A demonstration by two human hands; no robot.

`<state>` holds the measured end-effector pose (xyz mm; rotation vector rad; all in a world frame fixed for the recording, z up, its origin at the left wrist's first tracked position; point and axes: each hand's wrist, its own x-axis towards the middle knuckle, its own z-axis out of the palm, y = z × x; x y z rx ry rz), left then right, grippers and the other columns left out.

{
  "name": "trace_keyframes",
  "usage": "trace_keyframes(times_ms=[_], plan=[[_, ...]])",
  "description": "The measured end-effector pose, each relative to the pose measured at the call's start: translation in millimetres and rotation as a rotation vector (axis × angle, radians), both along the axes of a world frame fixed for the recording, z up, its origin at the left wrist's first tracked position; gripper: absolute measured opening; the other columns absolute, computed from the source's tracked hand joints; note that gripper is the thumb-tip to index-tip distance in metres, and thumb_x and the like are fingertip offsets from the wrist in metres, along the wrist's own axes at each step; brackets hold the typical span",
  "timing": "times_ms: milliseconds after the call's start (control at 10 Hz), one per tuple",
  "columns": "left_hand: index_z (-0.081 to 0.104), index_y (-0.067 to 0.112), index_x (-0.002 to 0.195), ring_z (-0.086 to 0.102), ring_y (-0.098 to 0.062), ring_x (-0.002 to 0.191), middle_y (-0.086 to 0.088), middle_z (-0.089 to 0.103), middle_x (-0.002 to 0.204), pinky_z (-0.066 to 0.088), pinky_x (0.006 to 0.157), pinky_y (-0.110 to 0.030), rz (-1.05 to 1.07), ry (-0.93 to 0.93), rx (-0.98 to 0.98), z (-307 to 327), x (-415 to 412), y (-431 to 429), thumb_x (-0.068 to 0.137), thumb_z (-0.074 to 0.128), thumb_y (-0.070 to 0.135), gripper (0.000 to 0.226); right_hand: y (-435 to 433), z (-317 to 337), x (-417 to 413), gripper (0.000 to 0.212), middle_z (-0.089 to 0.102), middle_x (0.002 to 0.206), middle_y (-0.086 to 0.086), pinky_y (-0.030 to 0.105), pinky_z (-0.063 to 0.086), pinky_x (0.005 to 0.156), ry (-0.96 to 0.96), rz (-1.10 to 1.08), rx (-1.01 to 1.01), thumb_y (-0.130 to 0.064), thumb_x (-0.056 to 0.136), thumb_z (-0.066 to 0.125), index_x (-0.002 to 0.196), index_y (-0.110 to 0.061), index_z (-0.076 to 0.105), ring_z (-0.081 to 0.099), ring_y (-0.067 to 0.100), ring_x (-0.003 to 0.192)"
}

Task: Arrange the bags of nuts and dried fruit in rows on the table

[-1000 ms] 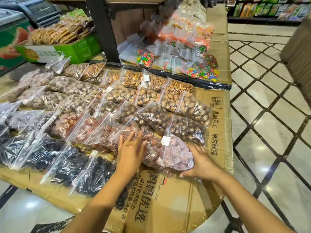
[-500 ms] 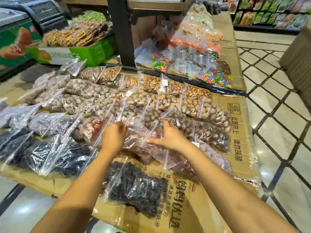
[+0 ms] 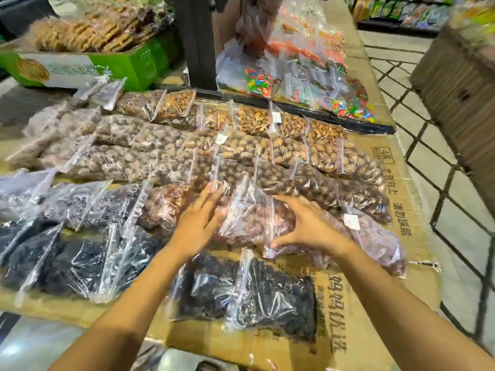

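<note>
Clear zip bags of nuts and dried fruit lie in rows on a table covered with flattened cardboard (image 3: 401, 167). Pale nut bags (image 3: 289, 148) fill the far rows, dark dried-fruit bags (image 3: 257, 293) the near row. In the middle lies a bag of reddish-brown dried fruit (image 3: 251, 218). My left hand (image 3: 198, 223) rests flat with straight fingers against that bag's left side. My right hand (image 3: 308, 226) lies on its right side, fingers spread over the top and thumb under its near edge. Another reddish bag with a white label (image 3: 375, 234) lies to the right.
A green box of biscuits (image 3: 128, 62) stands at the back left. A dark post (image 3: 195, 41) rises behind the rows, with bags of coloured sweets (image 3: 345, 103) beside it. The tiled floor (image 3: 434, 167) lies right of the table; a brown counter (image 3: 460, 84) stands there.
The view has shifted left, so the bags sit further right in frame. Both hands have moved onto the reddish bag in the middle, the right hand spreading over its right side.
</note>
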<state>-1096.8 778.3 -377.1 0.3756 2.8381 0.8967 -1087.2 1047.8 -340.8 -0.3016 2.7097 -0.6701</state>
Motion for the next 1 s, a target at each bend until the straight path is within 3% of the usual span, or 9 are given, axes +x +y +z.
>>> trace_keyframes(times_ms=[200, 300, 400, 500, 700, 800, 900, 1000], plan=[[0.020, 0.030, 0.150, 0.019, -0.021, 0.144, 0.006, 0.006, 0.160, 0.018, 0.115, -0.055, 0.078, -0.011, 0.059, 6, 6, 4, 0.098, 0.030, 0.051, 0.057, -7, -8, 9, 0.113, 0.032, 0.155, -0.002, 0.042, 0.021, 0.117, 0.044, 0.010, 0.105, -0.079, 0.055, 0.061, 0.151, -0.038, 0.016, 0.028, 0.019, 0.140], [0.008, 0.034, 0.151, -0.004, -0.019, 0.146, 0.007, -0.009, 0.159, 0.002, 0.117, -0.052, 0.105, 0.097, -0.053, 16, 7, 7, 0.094, 0.024, 0.062, 0.065, -23, 2, 9, 0.120, 0.026, 0.156, 0.004, 0.050, 0.020, 0.118, -0.017, -0.092, 0.022, -0.083, 0.051, 0.051, 0.152, -0.031, 0.013, 0.025, 0.025, 0.144], [0.000, 0.035, 0.150, -0.011, -0.015, 0.144, 0.005, -0.011, 0.158, -0.008, 0.114, -0.045, 0.052, 0.109, -0.104, 23, 9, 20, 0.095, 0.026, 0.059, 0.066, -37, 6, -1, 0.124, 0.022, 0.159, 0.007, 0.053, 0.026, 0.116, -0.019, -0.177, -0.087, -0.085, 0.049, 0.050, 0.153, -0.030, 0.010, 0.024, 0.028, 0.145], [0.011, 0.032, 0.149, -0.016, -0.018, 0.144, 0.007, 0.003, 0.159, -0.015, 0.110, -0.044, -0.058, 0.062, -0.265, 13, 26, 45, 0.099, 0.031, 0.044, 0.056, -54, 0, -3, 0.123, 0.031, 0.154, 0.008, 0.050, 0.036, 0.112, -0.048, -0.088, -0.009, -0.088, 0.050, 0.043, 0.152, -0.027, 0.012, 0.034, 0.028, 0.140], [0.021, 0.029, 0.149, -0.022, -0.011, 0.140, 0.010, -0.008, 0.158, -0.017, 0.114, -0.043, -0.035, 0.099, -0.344, 0, 59, 40, 0.101, 0.033, 0.035, 0.050, -46, -9, 10, 0.105, 0.038, 0.147, 0.003, 0.040, 0.037, 0.108, 0.070, 0.100, 0.157, -0.084, 0.062, 0.039, 0.151, -0.031, 0.019, 0.038, 0.024, 0.134], [0.013, 0.030, 0.150, -0.022, -0.013, 0.142, 0.008, -0.014, 0.157, -0.010, 0.118, -0.047, -0.033, 0.063, -0.353, 4, 72, 32, 0.101, 0.031, 0.041, 0.054, -44, -9, 11, 0.114, 0.039, 0.146, 0.005, 0.040, 0.037, 0.109, 0.046, 0.132, 0.160, -0.086, 0.052, 0.029, 0.151, -0.030, 0.020, 0.038, 0.024, 0.133], [-0.005, 0.034, 0.149, -0.022, -0.018, 0.143, 0.003, -0.022, 0.156, -0.011, 0.117, -0.046, 0.076, 0.113, -0.352, 12, 91, 5, 0.098, 0.022, 0.054, 0.061, -52, -7, 11, 0.111, 0.041, 0.147, 0.008, 0.046, 0.037, 0.110, 0.035, 0.016, 0.049, -0.086, 0.060, 0.037, 0.150, -0.023, 0.024, 0.038, 0.027, 0.134], [-0.010, 0.035, 0.148, -0.023, -0.021, 0.143, 0.000, -0.022, 0.156, -0.014, 0.115, -0.045, 0.234, 0.168, -0.356, 19, 92, -23, 0.097, 0.019, 0.056, 0.062, -63, -6, 7, 0.106, 0.037, 0.148, 0.013, 0.048, 0.034, 0.112, 0.096, -0.124, -0.024, -0.079, 0.070, 0.047, 0.150, -0.014, 0.021, 0.034, 0.031, 0.137]])
